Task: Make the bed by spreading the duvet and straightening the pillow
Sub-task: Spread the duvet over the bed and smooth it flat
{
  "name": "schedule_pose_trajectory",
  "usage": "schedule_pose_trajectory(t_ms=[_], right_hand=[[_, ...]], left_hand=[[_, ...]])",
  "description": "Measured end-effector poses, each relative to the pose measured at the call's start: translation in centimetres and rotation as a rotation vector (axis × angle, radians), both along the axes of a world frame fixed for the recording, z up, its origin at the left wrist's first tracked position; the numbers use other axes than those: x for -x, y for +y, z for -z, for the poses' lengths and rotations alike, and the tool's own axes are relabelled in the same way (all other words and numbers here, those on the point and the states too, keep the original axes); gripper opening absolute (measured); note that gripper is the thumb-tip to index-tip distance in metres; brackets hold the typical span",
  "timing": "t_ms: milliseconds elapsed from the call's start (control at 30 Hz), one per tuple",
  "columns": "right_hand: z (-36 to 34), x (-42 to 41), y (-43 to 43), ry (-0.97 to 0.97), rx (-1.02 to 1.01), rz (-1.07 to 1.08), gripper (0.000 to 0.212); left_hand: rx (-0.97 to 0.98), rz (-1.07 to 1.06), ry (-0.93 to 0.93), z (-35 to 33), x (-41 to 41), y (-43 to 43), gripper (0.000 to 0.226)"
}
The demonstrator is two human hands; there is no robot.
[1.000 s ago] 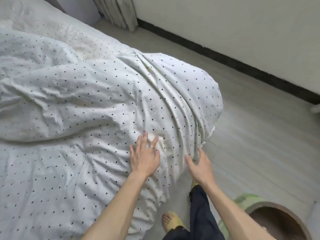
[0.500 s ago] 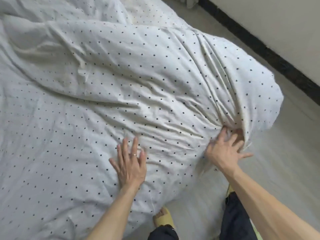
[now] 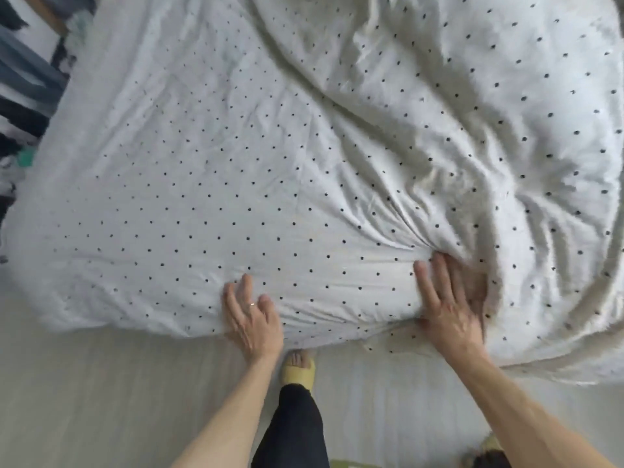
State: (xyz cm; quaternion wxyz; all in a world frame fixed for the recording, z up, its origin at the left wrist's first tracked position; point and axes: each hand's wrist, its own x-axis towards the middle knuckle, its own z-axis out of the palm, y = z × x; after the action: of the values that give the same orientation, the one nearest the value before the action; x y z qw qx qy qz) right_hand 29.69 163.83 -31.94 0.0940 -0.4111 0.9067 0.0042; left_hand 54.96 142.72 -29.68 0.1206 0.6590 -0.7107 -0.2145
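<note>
1. The bed (image 3: 169,204) fills most of the view. Its near edge runs just in front of us, and its left part lies flat. We see no pillow.
2. The duvet (image 3: 472,123) is bunched in deep folds over the right half of the bed, with its lower edge hanging toward the floor (image 3: 101,400). We judge that the step in hand is spreading it leftward across the flat area. To do this well, we take hold of an edge or corner instead of pushing on the bulk, draw it low and evenly, then smooth from the middle outward.
3. The right hand (image 3: 449,305) lies flat with its fingers extended, pressed against the foot of the duvet's folds. It grasps nothing. Its far side is blurred.
4. The left hand (image 3: 253,322) rests released on the bed's near edge, fingers loosely spread, well apart from the right.
5. A ring (image 3: 251,303) sits on one left finger.
</note>
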Motion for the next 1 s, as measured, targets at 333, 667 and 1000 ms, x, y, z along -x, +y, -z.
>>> schedule_pose_trajectory(t_ms=[333, 667, 1000], right_hand=[[-5.2, 7.5, 12.8, -0.030, -0.026, 0.068, 0.092], [-12.0, 23.9, 27.3, -0.366, 0.064, 0.565, 0.076], [-9.1, 28.5, 27.3, -0.857, 0.127, 0.680, 0.086]], left_hand=[[-0.965, -0.711, 0.579, 2.7, 10.1, 15.2, 0.043], [-1.423, -0.458, 0.584, -0.4, 27.6, 36.6, 0.043], [-1.233, -0.690, 0.590, 3.6, 28.1, 39.2, 0.048]])
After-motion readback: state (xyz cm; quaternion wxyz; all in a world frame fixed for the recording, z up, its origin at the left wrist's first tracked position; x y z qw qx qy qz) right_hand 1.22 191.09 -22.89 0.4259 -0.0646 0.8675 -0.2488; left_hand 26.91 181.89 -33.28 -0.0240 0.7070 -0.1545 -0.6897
